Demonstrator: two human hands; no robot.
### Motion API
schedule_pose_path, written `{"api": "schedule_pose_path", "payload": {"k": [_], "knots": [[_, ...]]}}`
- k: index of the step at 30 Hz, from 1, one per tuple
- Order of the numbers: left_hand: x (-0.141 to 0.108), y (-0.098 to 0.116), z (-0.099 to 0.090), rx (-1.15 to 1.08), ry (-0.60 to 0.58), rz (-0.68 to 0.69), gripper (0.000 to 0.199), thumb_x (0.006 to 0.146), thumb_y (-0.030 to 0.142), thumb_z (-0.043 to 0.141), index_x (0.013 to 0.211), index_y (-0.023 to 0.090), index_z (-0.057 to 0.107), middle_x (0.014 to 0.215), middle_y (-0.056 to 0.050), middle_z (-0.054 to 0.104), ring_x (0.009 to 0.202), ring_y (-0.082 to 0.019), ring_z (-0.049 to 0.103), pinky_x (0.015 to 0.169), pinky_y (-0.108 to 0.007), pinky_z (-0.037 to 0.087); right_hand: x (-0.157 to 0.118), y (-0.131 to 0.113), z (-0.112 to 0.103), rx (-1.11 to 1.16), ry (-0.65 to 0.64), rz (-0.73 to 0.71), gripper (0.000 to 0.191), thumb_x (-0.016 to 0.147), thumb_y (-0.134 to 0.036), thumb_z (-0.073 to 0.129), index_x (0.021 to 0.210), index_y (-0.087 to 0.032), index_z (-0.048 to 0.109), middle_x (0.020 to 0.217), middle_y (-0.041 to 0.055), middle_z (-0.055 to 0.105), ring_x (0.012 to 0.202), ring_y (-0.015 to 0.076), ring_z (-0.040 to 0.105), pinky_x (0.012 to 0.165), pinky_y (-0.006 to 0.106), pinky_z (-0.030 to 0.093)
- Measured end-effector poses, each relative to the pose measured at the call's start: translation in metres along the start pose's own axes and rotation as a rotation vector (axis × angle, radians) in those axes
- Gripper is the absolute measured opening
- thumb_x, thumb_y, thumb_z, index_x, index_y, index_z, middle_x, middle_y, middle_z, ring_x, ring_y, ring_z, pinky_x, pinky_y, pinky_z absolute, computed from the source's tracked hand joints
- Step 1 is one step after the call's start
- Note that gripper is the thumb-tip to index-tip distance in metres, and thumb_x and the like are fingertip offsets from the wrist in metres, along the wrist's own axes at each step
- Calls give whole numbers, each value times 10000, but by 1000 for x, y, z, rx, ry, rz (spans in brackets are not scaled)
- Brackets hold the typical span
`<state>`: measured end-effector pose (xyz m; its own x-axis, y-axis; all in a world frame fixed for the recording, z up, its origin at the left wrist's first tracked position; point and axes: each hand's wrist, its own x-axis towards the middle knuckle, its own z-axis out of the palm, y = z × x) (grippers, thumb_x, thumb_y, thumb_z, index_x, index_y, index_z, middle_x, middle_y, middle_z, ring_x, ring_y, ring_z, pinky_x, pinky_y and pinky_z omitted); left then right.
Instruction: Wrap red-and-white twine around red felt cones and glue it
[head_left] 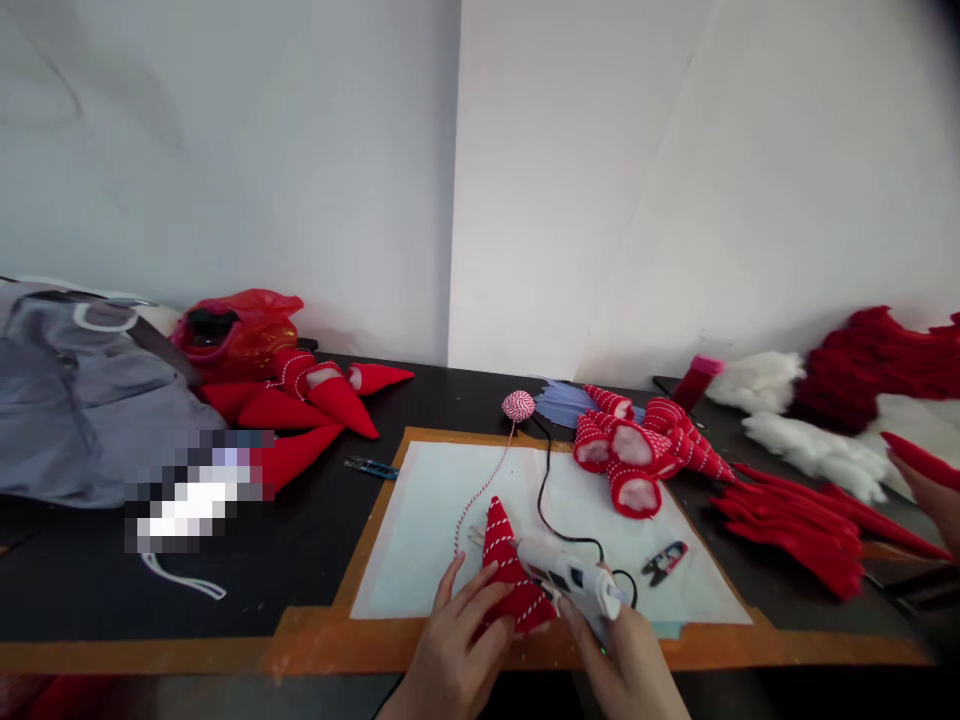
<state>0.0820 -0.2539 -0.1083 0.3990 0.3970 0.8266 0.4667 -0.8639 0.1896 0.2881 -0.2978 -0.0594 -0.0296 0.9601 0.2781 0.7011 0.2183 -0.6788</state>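
Left hand (461, 635): fingers spread over the left flank and lower part of a red fabric cone wound with red-and-white twisted cord (499, 550), holding it against the sheet. Right hand (622, 660): closed around a white glue gun with dark panels (566, 577).

Geometry: cone lies between the hands, just ahead of the left, which is the nearer. Long axis points away from the wearer, tip far and slightly left, wide base near and to the right. Gun nozzle meets the right flank from the right; contact or slight gap, cannot tell.

Beneath: white paper sheet (405, 540). Ahead: red-and-white ball of cord (517, 406), its strand running back toward the left fingers. Right of gun: small snips with red and dark handles (666, 562). Beyond: stuffed, cord-wound red cones (637, 450). Far right: another person's hand (937, 505) beside flat red fabric pieces (802, 535).

Text: no brand or label legible; patch at left pixelated.
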Motion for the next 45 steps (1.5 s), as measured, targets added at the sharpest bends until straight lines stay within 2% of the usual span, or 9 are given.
{"api": "schedule_pose_path", "payload": {"k": [10, 21, 26, 29, 31, 35, 40, 43, 45], "knots": [[1, 1, -1, 25, 1, 13, 171, 869, 42, 554, 874, 152, 685, 1055, -106, 730, 1175, -246, 626, 1204, -498, 228, 6, 6, 13, -5, -16, 69, 330, 983, -423, 430, 1107, -157, 582, 891, 131, 741, 815, 288, 746, 832, 406, 589], [-1, -1, 0, 46, 4, 14, 179, 873, 46, 535, 849, 163, 668, 1048, -96, 741, 1186, -234, 633, 1194, -504, 259, 10, -7, -2, 34, -61, 62, 349, 991, -430, 437, 1124, -185, 648, 1102, 165, 746, 1017, 288, 716, 891, 387, 568], [0, 0, -1, 43, 14, 13, 171, 882, 57, 540, 864, 165, 672, 1031, -95, 743, 1177, -239, 637, 1189, -509, 267, 11, -1, 3, 30, -69, 99, 333, 987, -447, 448, 1103, -177, 604, 955, 135, 759, 924, 284, 734, 865, 377, 574], [-1, 0, 0, 34, 19, 2, 172, 885, 61, 538, 844, 167, 666, 1022, -92, 744, 1174, -233, 639, 1188, -496, 276, 13, 1, 3, 38, -52, 100, 326, 979, -449, 470, 1130, -187, 590, 993, 134, 757, 902, 276, 735, 819, 353, 578], [-1, -1, 0, 31, 34, 7, 167, 878, 56, 544, 841, 165, 665, 1019, -95, 743, 1172, -235, 640, 1186, -493, 282, 15, -1, 0, 59, -27, 101, 310, 983, -450, 462, 1097, -198, 602, 993, 127, 755, 889, 265, 730, 777, 329, 576], [-1, -1, 0, 38, 32, 14, 166, 881, 62, 548, 846, 169, 669, 1022, -92, 743, 1168, -240, 644, 1178, -499, 299, 19, -7, -3, 69, 0, 119, 323, 979, -475, 452, 896, -207, 612, 850, 102, 744, 762, 241, 705, 717, 314, 566], [0, 0, -2, 45, 6, 4, 175, 879, 63, 546, 883, 173, 682, 1033, -90, 743, 1174, -236, 643, 1179, -492, 307, 24, -10, 0, 125, 10, 152, 355, 961, -502, 477, 934, -182, 629, 847, 110, 740, 757, 245, 694, 719, 325, 561], [0, -1, -2, 51, 11, 12, 158, 882, 68, 561, 877, 165, 685, 1022, -92, 745, 1174, -242, 642, 1192, -501, 278, 22, -13, -2, 220, 60, 165, 391, 933, -539, 520, 816, -186, 642, 773, 90, 717, 776, 249, 691, 741, 313, 560], [-1, -1, -1, 58, 9, 22, 150, 878, 67, 570, 874, 163, 686, 1019, -94, 745, 1170, -248, 643, 1189, -512, 280, 18, -13, -6, 311, 99, 198, 435, 924, -566, 522, 741, -191, 644, 740, 81, 708, 753, 240, 685, 702, 289, 560]]}}
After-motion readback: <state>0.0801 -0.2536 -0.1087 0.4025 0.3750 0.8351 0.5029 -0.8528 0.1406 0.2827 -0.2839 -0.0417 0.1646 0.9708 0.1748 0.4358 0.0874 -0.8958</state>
